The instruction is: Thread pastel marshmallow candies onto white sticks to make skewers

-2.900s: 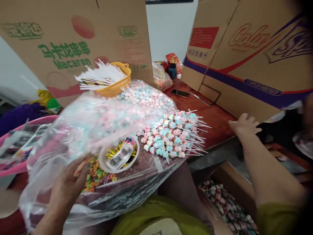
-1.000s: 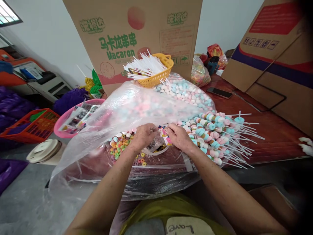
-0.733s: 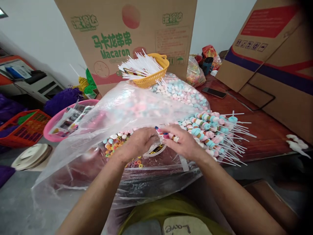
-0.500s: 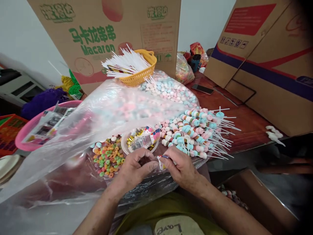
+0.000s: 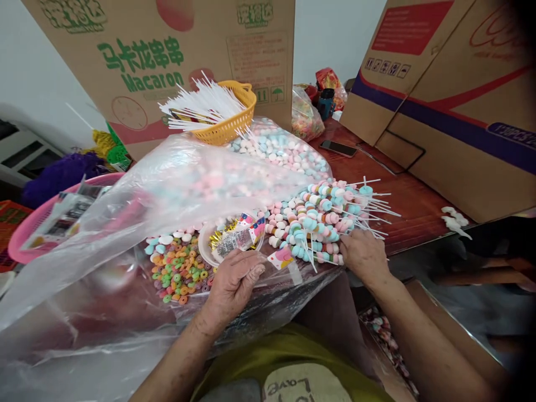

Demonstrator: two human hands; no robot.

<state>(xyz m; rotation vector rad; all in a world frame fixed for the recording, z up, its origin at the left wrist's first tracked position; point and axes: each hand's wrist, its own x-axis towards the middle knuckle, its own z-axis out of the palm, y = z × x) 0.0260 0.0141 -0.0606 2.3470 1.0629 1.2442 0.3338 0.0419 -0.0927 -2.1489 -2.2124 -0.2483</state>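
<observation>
My left hand (image 5: 238, 279) pinches one end of a small clear plastic bag (image 5: 280, 258) with a pink, white and blue print. The bag hangs off to the right of my fingers, above the plastic sheet. On the right, my right hand (image 5: 365, 255) is closed round the stick end of a marshmallow skewer (image 5: 330, 258) at the near edge of the pile; its fingertips are partly hidden. The heaped marshmallow skewers (image 5: 318, 220) have white sticks pointing right. Beside my left hand stands a white bowl (image 5: 204, 245) with printed bags and gold ties.
Colourful ring-shaped pieces (image 5: 182, 273) lie left of the bowl. Behind are loose marshmallows (image 5: 288, 151) under clear plastic and a yellow basket (image 5: 234, 125) of white sticks. A phone (image 5: 338, 148), large cartons (image 5: 444, 128) and a pink basket (image 5: 20, 234) surround the work area.
My right hand has let go of the small bag and moved right to the skewer pile. My left hand keeps the bag. The view has shifted slightly right.
</observation>
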